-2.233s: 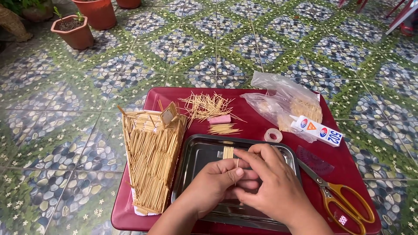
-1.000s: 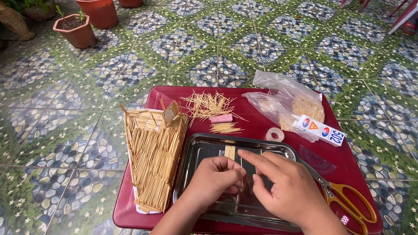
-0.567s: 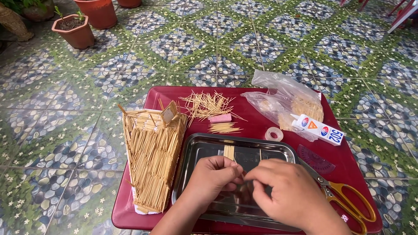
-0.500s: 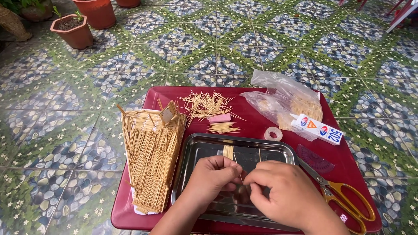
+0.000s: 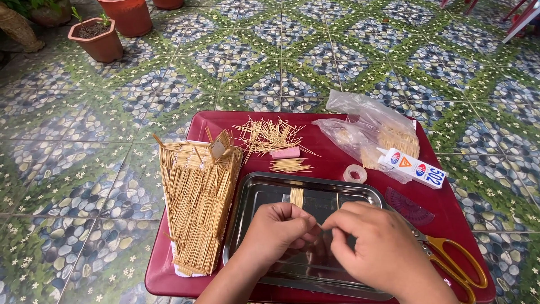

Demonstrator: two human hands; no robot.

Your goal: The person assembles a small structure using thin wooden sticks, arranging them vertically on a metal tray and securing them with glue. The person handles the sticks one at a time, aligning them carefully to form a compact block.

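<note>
From the head view, your left hand and right hand meet fingertip to fingertip over the steel tray, pinched together on a thin toothpick that barely shows between them. Judge that stick as nearly weightless, stiff along its length but quick to snap if bent, so grip it near the middle with light pressure and keep it off the slick tray floor. The stick panel to your left looks glued and brittle; lift it by its edges, away from the loose sticks.
</note>
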